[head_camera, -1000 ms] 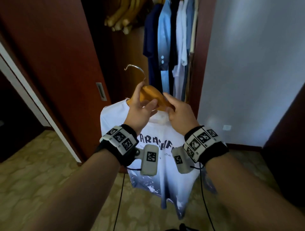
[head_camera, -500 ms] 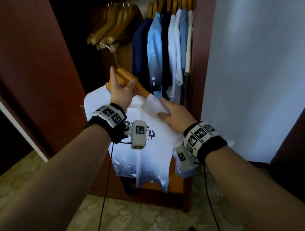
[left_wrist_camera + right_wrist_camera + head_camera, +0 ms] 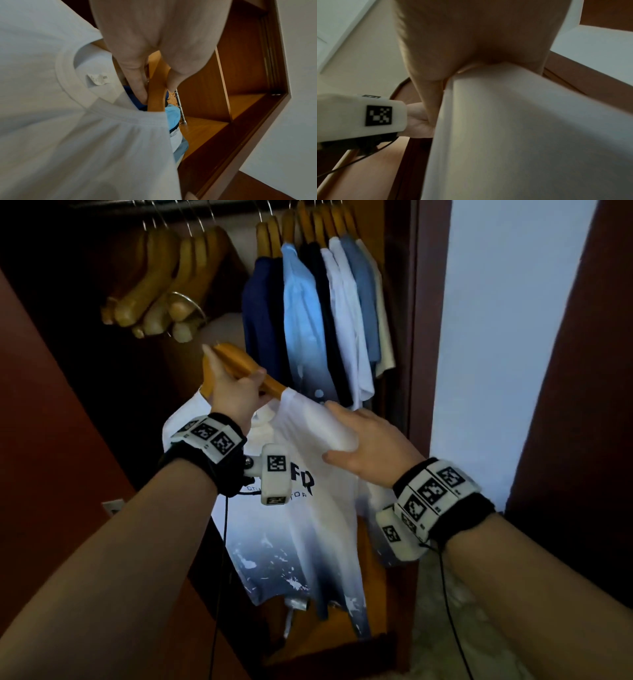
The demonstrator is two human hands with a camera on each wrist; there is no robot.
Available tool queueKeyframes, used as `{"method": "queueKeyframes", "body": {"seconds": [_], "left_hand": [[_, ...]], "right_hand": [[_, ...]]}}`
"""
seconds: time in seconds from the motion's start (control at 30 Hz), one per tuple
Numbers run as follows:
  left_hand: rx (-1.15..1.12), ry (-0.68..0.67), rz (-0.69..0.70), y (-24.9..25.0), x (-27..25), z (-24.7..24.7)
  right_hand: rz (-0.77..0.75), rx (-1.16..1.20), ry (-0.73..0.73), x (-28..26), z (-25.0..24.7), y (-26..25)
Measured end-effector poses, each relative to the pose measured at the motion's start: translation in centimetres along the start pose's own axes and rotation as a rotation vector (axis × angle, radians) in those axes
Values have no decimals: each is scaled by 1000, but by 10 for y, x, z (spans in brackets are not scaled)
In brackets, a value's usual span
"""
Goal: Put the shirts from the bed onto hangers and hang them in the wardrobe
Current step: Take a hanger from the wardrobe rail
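Observation:
A white T-shirt (image 3: 308, 508) with dark lettering and a blue-grey hem hangs on a wooden hanger (image 3: 239, 364) in front of the open wardrobe. My left hand (image 3: 233, 388) grips the hanger's top, below the rail; its metal hook (image 3: 186, 299) rises among the empty hangers. In the left wrist view my left hand (image 3: 154, 83) pinches the hanger (image 3: 155, 94) above the shirt's collar (image 3: 72, 83). My right hand (image 3: 363, 440) lies with straight fingers over the shirt's right shoulder. The right wrist view shows my right hand (image 3: 471, 56) straddling the white fabric (image 3: 522, 135).
Several empty wooden hangers (image 3: 161, 299) hang at the rail's left. Several shirts, navy, light blue and white (image 3: 318, 313), hang at the right. The brown wardrobe door (image 3: 51, 457) stands at left, a white wall (image 3: 496, 354) at right. The wardrobe's wooden floor (image 3: 342, 645) lies below.
Both hands have carried the hanger and shirt up and into the wardrobe opening. The right hand slid from the hanger's neck out onto the shirt's right shoulder.

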State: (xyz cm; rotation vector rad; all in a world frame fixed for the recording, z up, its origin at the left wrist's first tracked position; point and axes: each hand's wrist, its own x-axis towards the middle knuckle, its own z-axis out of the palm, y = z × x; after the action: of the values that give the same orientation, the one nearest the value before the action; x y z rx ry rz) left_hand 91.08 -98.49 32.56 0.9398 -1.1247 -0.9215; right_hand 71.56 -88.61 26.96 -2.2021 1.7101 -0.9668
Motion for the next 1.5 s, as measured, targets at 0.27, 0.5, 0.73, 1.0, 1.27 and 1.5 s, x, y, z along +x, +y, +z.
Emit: {"method": "queueKeyframes", "body": {"seconds": [0.27,0.5,0.73,1.0,1.27,1.5], "left_hand": [[16,-191,-17,-11,53,-16],[-10,-272,-59,4,70,-22],[-62,-317,-53,27,65,-24],[-75,-413,6,41,98,-31],[126,-524,141,67,153,-54],[514,-153,647,68,194,-85]], "right_hand": [[141,-87,141,13,45,-52],[165,-192,149,17,41,-80],[191,-164,201,19,39,-101],[282,-171,299,43,49,-134],[391,-95,543,88,65,-178],[481,-93,707,128,80,-196]]}}
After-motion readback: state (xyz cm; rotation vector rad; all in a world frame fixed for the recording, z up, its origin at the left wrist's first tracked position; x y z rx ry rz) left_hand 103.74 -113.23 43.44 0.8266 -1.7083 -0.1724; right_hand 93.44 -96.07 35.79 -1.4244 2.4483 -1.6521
